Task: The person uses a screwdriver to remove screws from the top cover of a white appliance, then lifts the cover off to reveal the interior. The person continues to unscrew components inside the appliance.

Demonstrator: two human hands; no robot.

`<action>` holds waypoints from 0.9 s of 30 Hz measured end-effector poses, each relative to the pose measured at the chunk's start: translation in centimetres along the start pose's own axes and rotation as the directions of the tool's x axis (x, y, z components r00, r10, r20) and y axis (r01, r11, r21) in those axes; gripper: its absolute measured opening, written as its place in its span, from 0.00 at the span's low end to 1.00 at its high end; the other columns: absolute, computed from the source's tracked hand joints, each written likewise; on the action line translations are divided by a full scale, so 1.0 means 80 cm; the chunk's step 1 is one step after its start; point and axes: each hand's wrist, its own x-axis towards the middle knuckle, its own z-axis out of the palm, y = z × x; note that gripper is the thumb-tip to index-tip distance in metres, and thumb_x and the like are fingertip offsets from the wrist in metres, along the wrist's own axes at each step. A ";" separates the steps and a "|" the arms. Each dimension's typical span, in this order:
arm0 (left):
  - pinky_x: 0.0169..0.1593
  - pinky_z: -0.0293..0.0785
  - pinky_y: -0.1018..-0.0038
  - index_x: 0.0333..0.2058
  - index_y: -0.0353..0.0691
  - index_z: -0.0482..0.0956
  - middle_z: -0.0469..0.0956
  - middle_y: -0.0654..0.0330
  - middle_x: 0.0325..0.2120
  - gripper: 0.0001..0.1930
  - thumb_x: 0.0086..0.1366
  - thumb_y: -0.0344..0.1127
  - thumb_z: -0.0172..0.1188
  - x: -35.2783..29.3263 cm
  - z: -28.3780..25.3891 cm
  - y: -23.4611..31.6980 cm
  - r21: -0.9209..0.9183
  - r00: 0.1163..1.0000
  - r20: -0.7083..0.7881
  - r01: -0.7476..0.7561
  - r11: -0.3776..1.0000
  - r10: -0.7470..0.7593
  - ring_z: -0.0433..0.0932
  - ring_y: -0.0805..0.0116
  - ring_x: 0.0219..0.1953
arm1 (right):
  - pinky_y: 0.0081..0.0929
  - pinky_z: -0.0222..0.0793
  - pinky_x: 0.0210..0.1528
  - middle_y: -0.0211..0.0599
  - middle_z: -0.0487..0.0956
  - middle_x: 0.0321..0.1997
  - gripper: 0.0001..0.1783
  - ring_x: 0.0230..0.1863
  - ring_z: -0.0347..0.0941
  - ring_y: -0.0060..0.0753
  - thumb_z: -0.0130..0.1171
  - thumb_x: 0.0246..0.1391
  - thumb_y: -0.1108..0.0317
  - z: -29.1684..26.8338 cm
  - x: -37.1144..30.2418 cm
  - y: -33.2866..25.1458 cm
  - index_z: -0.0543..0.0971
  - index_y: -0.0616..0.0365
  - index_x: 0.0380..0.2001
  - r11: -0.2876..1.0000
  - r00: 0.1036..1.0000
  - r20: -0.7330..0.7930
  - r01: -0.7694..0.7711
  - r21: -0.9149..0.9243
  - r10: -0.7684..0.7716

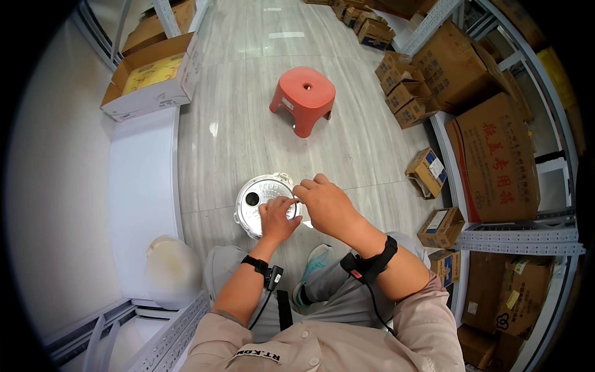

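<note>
Meeting above the right side of a round silver container (pixel 266 190), the left hand (pixel 280 218) and right hand (pixel 323 208) have their fingers close together. The left thumb stands apart from the left fingers, leaving a gap in between; the right fingers are curled inward. Whether anything small is pinched where the two hands meet, I cannot tell. The container is on the floor (pixel 229 142), nearer the inner edge of the left shelf (pixel 144 167) than that of the right shelf (pixel 453 158), and a dark round spot (pixel 252 199) shows on the left part of its top. Each wrist wears a black strap with a cable.

Beyond the container, well apart from it, a red stool (pixel 308 87) stands upright on the floor. An open box (pixel 149 80) with yellow contents sits at the left shelf's far end, and a blurred whitish object (pixel 172 273) is near its close end. Small cartons (pixel 427 173) line the right shelf's inner edge, with a large carton (pixel 496 161) behind them.
</note>
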 end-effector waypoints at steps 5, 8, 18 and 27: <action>0.60 0.57 0.64 0.50 0.55 0.84 0.78 0.68 0.48 0.26 0.50 0.43 0.77 -0.004 -0.001 -0.009 -0.001 1.000 -0.006 -0.011 1.000 0.011 0.73 0.66 0.54 | 0.40 0.78 0.36 0.41 0.80 0.39 0.09 0.39 0.78 0.49 0.64 0.47 0.80 -0.027 0.013 -0.037 0.79 0.59 0.34 0.832 0.776 0.304 -0.532 -0.154 0.553; 0.60 0.57 0.64 0.51 0.54 0.84 0.78 0.68 0.48 0.26 0.51 0.43 0.77 -0.001 -0.001 -0.006 -0.019 1.000 0.018 -0.004 1.000 0.005 0.72 0.66 0.54 | 0.39 0.77 0.41 0.38 0.80 0.41 0.15 0.44 0.75 0.47 0.64 0.44 0.81 -0.013 0.007 -0.019 0.81 0.58 0.38 0.831 0.750 0.374 -0.541 -0.127 0.545; 0.55 0.58 0.64 0.47 0.55 0.85 0.79 0.70 0.43 0.16 0.61 0.45 0.70 0.001 0.008 -0.007 0.011 0.997 -0.065 -0.033 0.999 0.034 0.74 0.67 0.49 | 0.42 0.76 0.47 0.39 0.81 0.39 0.18 0.43 0.76 0.48 0.64 0.49 0.78 -0.009 0.001 -0.016 0.82 0.58 0.46 0.944 0.926 0.207 -0.329 0.033 0.315; 0.49 0.58 0.63 0.43 0.56 0.86 0.80 0.72 0.37 0.09 0.64 0.43 0.67 0.008 0.023 -0.014 0.133 0.994 -0.113 0.023 0.991 -0.008 0.75 0.67 0.43 | 0.46 0.76 0.44 0.43 0.80 0.37 0.18 0.46 0.79 0.52 0.62 0.52 0.78 -0.024 0.007 -0.020 0.79 0.57 0.48 0.992 0.949 0.306 -0.097 0.077 0.069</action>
